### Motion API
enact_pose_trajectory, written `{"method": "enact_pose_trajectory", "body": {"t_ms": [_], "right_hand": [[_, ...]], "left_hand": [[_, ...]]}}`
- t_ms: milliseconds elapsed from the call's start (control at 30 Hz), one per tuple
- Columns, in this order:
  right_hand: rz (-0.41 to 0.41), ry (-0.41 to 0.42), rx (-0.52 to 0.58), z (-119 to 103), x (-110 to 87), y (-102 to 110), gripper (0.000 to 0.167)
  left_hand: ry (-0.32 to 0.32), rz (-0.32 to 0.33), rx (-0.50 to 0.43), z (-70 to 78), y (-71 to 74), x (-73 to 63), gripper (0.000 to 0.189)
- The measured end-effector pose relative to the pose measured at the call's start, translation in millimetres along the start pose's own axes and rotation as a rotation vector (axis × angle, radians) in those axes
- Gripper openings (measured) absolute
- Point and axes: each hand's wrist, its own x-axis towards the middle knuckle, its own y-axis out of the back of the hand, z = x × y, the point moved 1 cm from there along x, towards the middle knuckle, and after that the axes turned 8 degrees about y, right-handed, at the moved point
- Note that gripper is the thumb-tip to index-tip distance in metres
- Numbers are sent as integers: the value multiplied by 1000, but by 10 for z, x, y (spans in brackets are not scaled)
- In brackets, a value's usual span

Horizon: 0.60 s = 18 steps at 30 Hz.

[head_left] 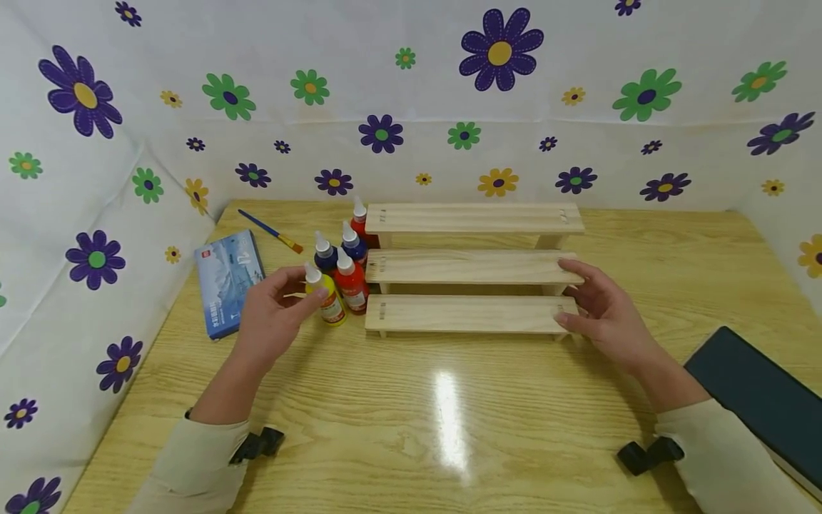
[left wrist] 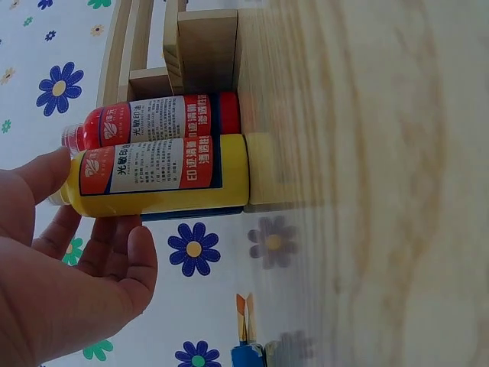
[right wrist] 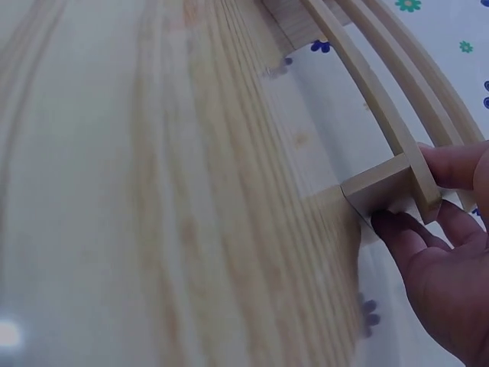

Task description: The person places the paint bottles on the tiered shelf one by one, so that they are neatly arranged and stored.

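My left hand (head_left: 272, 310) pinches a yellow squeeze bottle (head_left: 332, 308) near its white nozzle cap; the bottle stands upright on the table. In the left wrist view the thumb and fingers lie about the top of this yellow bottle (left wrist: 153, 180), beside a red bottle (left wrist: 153, 118). Two red bottles (head_left: 352, 287) and two dark blue bottles (head_left: 325, 258) cluster against the left end of a three-step wooden rack (head_left: 469, 314). At the rack's right end, my right hand (head_left: 606, 314) grips the lower steps. The right wrist view shows its fingers around the rack's end (right wrist: 424, 183).
Left of the bottles lies a blue box (head_left: 227, 282), with a paintbrush (head_left: 270, 230) behind it. A dark flat case (head_left: 760, 396) lies at the right edge of the wood-grain table (head_left: 359, 414). A flowered cloth (head_left: 424, 86) hangs behind.
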Motion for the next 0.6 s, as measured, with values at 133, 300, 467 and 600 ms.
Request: {"method": "enact_pose_trajectory", "body": {"t_ms": [133,300,467,600], "right_hand": [[3,-27,-28,-7,13,7,76],[4,-45,-29,-6,25,-2,77],[6,-39,-9,-13,19,-2,75],[10,-27,41,-16,14,-7,74]], "left_hand": [[1,8,-9,0,-13,-4,44],[-7,21,-25,0,-21,-19,41],[11,38,-78,-1,-30,-32,37],[26,47,-94,12,-16,-61,39]]}}
